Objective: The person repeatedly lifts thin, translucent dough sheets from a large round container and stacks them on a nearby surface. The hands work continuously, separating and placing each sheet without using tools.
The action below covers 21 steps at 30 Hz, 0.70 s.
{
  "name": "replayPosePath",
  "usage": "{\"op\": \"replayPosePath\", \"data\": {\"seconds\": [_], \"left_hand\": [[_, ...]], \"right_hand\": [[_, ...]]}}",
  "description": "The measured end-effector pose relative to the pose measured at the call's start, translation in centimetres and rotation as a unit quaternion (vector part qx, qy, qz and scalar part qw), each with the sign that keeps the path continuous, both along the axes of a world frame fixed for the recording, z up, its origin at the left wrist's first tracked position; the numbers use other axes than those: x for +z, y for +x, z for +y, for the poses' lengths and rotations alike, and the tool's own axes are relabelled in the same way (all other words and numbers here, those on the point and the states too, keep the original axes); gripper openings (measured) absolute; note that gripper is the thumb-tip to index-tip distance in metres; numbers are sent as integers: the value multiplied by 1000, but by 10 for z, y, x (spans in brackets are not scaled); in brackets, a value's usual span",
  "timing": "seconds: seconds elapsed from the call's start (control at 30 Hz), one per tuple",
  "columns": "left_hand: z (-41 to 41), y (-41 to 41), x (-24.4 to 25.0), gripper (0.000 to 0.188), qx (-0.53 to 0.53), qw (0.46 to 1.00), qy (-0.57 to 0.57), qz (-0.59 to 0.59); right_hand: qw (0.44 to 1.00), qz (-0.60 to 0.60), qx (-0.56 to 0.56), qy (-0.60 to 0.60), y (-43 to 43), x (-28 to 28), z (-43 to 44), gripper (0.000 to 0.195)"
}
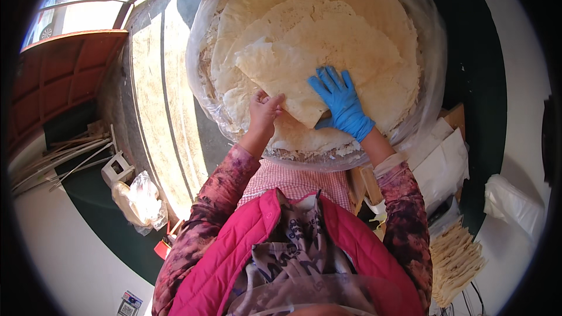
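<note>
A wide stack of thin, pale flatbread sheets [377, 101] lies before me with clear plastic wrap around it. On top is a folded flatbread sheet [285, 66], its near edge slightly lifted and coming to a point between my hands. My bare left hand [263, 112] pinches this sheet's left edge between thumb and fingers. Wearing a blue glove, my right hand [342, 101] rests its spread fingers on the sheet's upper face. Its thumb reaches under the near edge and is partly hidden there.
Clear plastic wrap [432, 66] rings the stack. To the left stand a reddish-brown panelled door [66, 74], a white plastic stool [117, 169] and a plastic bag [142, 202]. At lower right is a pile of folded flatbread [456, 263], with white sheets [439, 162] above it.
</note>
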<state>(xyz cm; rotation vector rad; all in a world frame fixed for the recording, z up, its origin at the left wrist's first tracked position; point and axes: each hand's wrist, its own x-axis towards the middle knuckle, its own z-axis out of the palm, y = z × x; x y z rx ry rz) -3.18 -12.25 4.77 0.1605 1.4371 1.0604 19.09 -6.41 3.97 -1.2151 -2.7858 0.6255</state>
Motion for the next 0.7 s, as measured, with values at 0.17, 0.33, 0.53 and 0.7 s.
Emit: {"op": "replayPosePath", "data": {"seconds": [0.17,0.33,0.53,0.7], "left_hand": [[-18,-17,61,34,-70,996,-36,-30],[-30,-15,98,32,-64,998,-6,-24],[35,8,90,53,-49,988,144,-24],[113,-3,18,42,-256,723,319,556]], "right_hand": [[993,65,34,97,-14,4,-20,65],[971,235,-15,-46,-29,-4,-61,61],[946,238,-137,-171,-14,-32,-33,34],[622,491,-413,-448,4,-30,-18,39]]}}
